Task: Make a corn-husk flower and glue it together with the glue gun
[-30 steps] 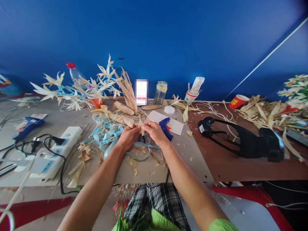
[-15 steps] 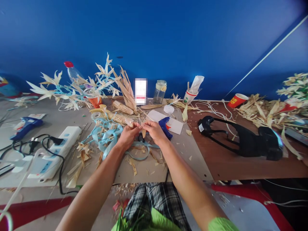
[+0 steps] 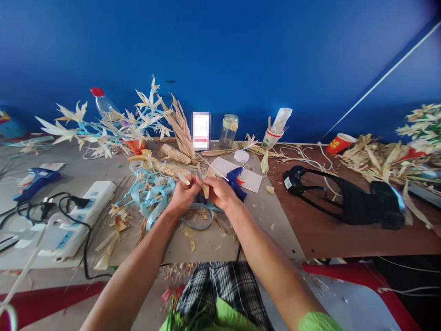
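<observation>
My left hand (image 3: 185, 195) is closed in a pinch, with a pale piece of corn husk (image 3: 183, 179) sticking out between its thumb and fingers. My right hand (image 3: 222, 192) meets it fingertip to fingertip, its fingers bent together. A tan husk strip (image 3: 206, 190) hangs at the right fingertips, between the two hands. Left of the hands lies a tangle of light blue ribbon (image 3: 148, 193). Just right of them rests a blue glue gun (image 3: 236, 183) beside a white sheet (image 3: 253, 179). Corn cobs (image 3: 175, 154) lie behind the hands.
Husk flowers on blue stems (image 3: 99, 128) stand at the back left. A white power strip (image 3: 86, 211) with black cables and another blue glue gun (image 3: 36, 183) lie left. A glass jar (image 3: 228, 133), a paper cup (image 3: 272, 138) and a black strapped headset (image 3: 351, 197) stand or lie rightward.
My right fingers have shifted from a pinch at the left fingertips to curl over the husk strip, which shows more now. The pale piece in my left hand has tilted. Both hands stay in place.
</observation>
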The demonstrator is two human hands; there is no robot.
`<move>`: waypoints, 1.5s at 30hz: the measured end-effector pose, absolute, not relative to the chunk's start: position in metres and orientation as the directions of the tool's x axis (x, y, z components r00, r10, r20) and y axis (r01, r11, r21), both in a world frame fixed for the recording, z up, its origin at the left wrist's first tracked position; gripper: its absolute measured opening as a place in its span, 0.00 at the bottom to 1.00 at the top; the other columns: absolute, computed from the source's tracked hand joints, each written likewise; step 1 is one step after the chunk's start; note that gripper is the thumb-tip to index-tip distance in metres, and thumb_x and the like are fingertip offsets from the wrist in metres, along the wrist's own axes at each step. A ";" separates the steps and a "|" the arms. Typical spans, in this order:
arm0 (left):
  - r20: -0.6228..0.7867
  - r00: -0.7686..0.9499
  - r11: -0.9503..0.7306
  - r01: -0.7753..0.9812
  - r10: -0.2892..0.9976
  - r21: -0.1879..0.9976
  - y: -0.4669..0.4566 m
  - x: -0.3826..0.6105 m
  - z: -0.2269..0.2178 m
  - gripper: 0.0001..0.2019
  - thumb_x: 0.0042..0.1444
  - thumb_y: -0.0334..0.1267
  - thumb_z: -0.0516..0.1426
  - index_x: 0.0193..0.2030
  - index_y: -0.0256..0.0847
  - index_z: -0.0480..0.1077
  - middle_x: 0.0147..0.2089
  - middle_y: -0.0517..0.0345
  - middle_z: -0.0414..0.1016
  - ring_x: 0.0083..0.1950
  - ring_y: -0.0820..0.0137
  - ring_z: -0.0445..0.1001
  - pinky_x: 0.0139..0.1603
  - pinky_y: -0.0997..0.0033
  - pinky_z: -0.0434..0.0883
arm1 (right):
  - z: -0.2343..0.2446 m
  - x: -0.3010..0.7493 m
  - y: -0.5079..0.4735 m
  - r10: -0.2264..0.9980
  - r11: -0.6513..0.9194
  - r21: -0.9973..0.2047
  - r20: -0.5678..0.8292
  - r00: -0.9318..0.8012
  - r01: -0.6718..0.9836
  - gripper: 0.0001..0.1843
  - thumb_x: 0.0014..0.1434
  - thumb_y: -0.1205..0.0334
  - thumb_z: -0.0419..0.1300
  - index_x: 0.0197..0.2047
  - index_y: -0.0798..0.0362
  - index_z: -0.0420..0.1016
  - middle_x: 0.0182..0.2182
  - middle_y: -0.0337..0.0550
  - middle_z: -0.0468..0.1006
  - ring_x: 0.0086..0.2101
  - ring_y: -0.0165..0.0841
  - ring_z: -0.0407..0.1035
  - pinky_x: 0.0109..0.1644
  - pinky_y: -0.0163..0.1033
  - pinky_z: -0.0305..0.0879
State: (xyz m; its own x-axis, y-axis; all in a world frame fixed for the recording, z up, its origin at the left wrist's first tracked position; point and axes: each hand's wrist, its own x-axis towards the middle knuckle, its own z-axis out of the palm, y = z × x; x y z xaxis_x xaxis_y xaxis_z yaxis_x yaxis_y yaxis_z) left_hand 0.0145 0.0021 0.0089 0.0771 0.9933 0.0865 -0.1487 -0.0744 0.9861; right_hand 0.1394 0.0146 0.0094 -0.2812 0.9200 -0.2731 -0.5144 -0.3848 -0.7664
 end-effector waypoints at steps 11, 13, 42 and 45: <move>-0.030 0.266 0.148 -0.436 0.964 0.888 0.003 0.007 0.010 0.14 0.41 0.40 0.66 0.27 0.37 0.66 0.22 0.67 0.55 0.22 0.81 0.54 0.25 0.77 0.54 | 0.009 0.154 0.025 0.977 -0.177 -0.772 -0.211 -0.016 -0.610 0.13 0.41 0.60 0.65 0.20 0.53 0.64 0.17 0.33 0.64 0.20 0.25 0.56 0.26 0.34 0.56; -0.026 0.257 0.152 -0.481 0.966 0.864 0.004 0.004 0.014 0.13 0.40 0.39 0.66 0.27 0.38 0.65 0.20 0.68 0.53 0.21 0.81 0.52 0.24 0.77 0.55 | 0.009 0.158 0.028 0.972 -0.161 -0.763 -0.234 0.036 -0.626 0.13 0.42 0.59 0.64 0.21 0.52 0.62 0.17 0.32 0.63 0.20 0.25 0.56 0.27 0.35 0.57; -0.098 0.187 0.173 -0.444 0.977 0.879 0.007 0.012 0.008 0.13 0.42 0.39 0.66 0.30 0.36 0.68 0.22 0.66 0.60 0.19 0.83 0.53 0.20 0.80 0.52 | 0.001 0.138 0.015 0.991 0.136 -0.985 0.135 0.017 -0.107 0.15 0.47 0.49 0.63 0.28 0.53 0.73 0.21 0.35 0.70 0.23 0.27 0.61 0.27 0.32 0.57; -0.111 0.191 0.192 -0.486 0.975 0.853 0.008 0.010 0.008 0.13 0.39 0.34 0.67 0.29 0.36 0.67 0.22 0.66 0.62 0.19 0.83 0.55 0.20 0.81 0.53 | 0.002 0.138 0.014 0.986 0.165 -0.985 0.166 -0.009 -0.058 0.15 0.48 0.48 0.62 0.28 0.53 0.73 0.20 0.35 0.69 0.22 0.26 0.60 0.26 0.32 0.55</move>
State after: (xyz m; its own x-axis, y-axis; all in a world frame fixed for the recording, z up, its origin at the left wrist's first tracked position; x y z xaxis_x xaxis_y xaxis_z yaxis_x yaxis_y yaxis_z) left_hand 0.0104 0.0084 0.0083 0.1907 0.9754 -0.1107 -0.4857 0.1918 0.8528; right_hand 0.1378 0.0141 0.0018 -0.0094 0.9861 0.1659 -0.0577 0.1651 -0.9846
